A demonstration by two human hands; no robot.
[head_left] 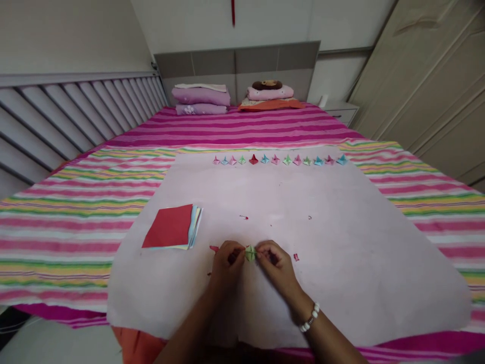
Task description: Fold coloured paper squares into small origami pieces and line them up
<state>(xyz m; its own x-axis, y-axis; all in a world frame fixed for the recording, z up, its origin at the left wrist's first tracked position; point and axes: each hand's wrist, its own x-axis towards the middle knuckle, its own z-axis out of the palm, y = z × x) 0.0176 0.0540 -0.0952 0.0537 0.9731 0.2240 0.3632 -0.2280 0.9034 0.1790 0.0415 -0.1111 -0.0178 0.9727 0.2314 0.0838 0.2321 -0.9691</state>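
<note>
Above the bracelet on my wrist, my right hand is nearly closed, thumb and fingers pinching one side of a small green fold, while my left hand pinches its other side the same way. The fold sits between them over the pale sheet, with a pink scrap just right of my hands and a red-topped paper stack farther left. Beyond, colourful folded papers line the sheet's far edge, before bedding piled by the headboard.
</note>
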